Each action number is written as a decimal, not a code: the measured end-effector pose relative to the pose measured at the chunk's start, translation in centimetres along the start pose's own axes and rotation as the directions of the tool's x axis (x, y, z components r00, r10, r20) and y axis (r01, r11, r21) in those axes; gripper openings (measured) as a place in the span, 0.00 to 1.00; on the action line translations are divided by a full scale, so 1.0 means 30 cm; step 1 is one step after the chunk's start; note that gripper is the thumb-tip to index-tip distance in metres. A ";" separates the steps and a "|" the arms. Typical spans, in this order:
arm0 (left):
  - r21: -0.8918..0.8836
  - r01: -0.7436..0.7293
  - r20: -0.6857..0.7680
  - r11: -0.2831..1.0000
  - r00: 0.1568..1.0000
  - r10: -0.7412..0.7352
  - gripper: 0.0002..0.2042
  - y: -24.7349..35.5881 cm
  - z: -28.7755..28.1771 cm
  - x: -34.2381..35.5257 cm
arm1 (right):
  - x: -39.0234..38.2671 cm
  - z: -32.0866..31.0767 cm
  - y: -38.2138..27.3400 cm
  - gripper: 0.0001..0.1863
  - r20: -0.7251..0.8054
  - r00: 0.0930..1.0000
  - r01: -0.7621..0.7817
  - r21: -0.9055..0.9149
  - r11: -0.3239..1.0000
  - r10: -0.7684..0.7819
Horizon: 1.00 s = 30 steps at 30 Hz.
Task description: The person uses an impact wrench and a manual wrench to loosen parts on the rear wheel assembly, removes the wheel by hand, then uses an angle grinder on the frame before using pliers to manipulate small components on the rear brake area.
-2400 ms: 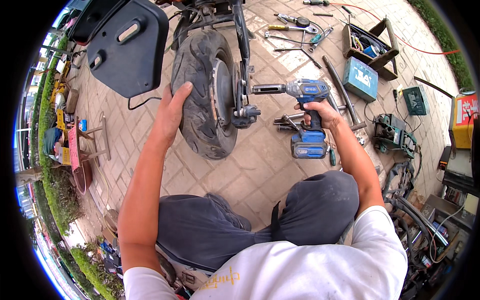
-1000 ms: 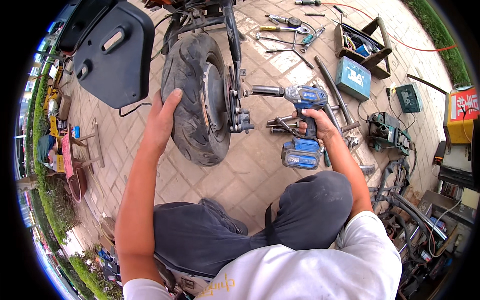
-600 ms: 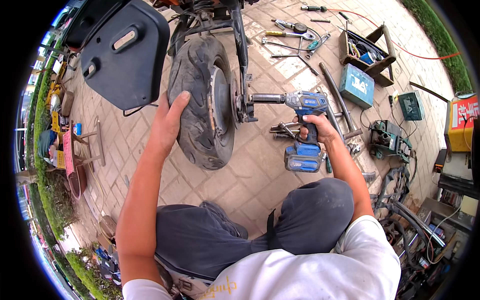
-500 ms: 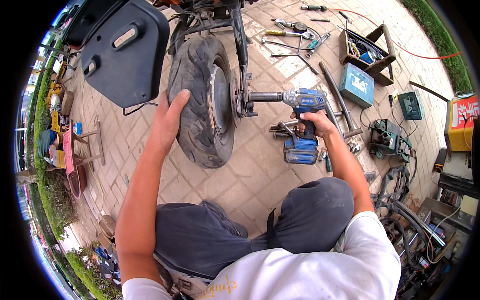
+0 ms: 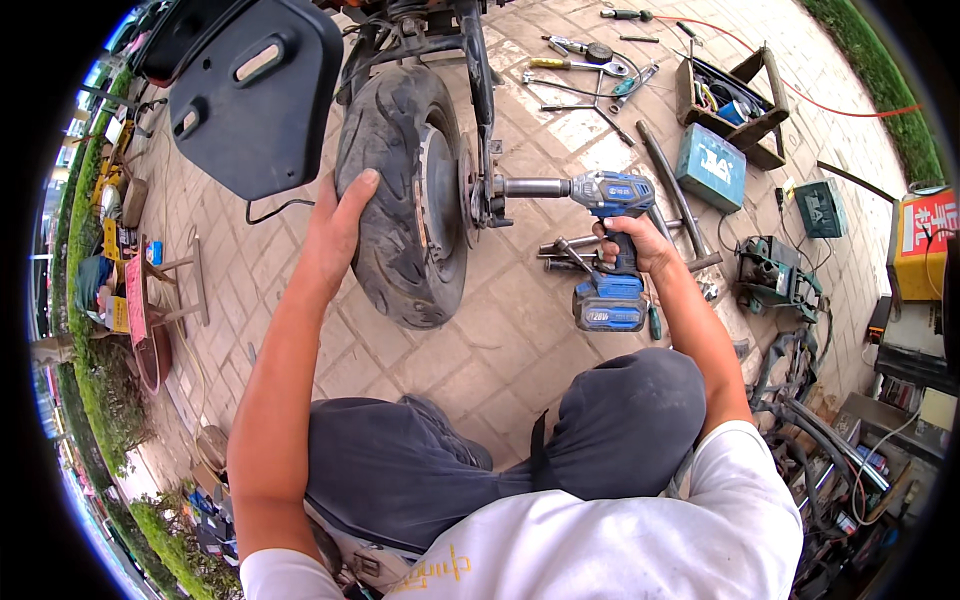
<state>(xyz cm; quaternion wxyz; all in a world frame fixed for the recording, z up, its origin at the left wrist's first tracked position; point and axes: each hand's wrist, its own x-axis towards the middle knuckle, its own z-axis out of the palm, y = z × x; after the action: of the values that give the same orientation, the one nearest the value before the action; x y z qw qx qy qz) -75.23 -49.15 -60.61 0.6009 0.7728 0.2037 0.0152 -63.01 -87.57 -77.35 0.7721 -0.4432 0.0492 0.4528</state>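
Note:
A black rear wheel (image 5: 388, 190) with a worn tyre and a metal hub stands in the fork of a two-wheeler. My left hand (image 5: 343, 228) grips the tyre from its left side, thumb along the tread and the other fingers partly hidden. Wrapped round the handle of a blue cordless impact wrench (image 5: 612, 192) is my right hand (image 5: 640, 244). The wrench points left, its long socket (image 5: 536, 188) reaching the axle end by the frame arm (image 5: 480, 100); the socket's mouth is hidden there. A black plastic panel (image 5: 262, 110) hangs left of the wheel.
Loose ratchets and wrenches (image 5: 600, 70) lie on the paving beyond the wrench. A wooden tool tray (image 5: 735, 100), a teal box (image 5: 712, 168) and a green machine (image 5: 775, 275) stand right. Metal bars (image 5: 668, 185) lie near my right hand; a small stool (image 5: 185, 280) stands left.
The impact wrench and my right hand have shifted slightly right and tilted a little. My left hand stays on the tyre. The whole view has moved slightly.

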 end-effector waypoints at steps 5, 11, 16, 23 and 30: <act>-0.019 0.004 -0.018 1.000 1.000 -0.004 0.40 -0.003 0.007 0.002 | -0.017 -0.051 0.019 0.17 0.011 1.000 0.021 0.058 0.998 -0.022; -0.009 0.004 -0.022 1.000 1.000 -0.004 0.38 0.002 0.001 -0.006 | -0.058 -0.104 0.068 0.19 -0.064 0.993 0.106 0.135 0.985 -0.098; 0.004 -0.002 -0.012 1.000 1.000 0.002 0.38 0.018 0.004 -0.007 | -0.043 -0.223 0.064 0.16 -0.436 0.899 -0.020 -0.128 0.992 -0.038; -0.045 0.019 0.000 0.999 1.000 -0.019 0.39 0.002 0.017 0.010 | -0.059 -0.451 0.099 0.16 -0.755 0.653 -0.119 -0.181 0.976 -0.060; -0.061 0.032 -0.015 0.998 0.999 -0.033 0.39 -0.009 -0.007 -0.002 | 0.026 -0.004 -0.053 0.18 -0.254 0.759 -0.112 -0.958 0.265 -0.599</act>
<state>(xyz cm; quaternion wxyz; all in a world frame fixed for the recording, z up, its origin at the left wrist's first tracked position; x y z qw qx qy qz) -75.42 -48.92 -60.79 0.6225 0.7508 0.2204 0.0179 -61.32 -87.45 -76.78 0.3687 -0.9220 -0.0660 0.0981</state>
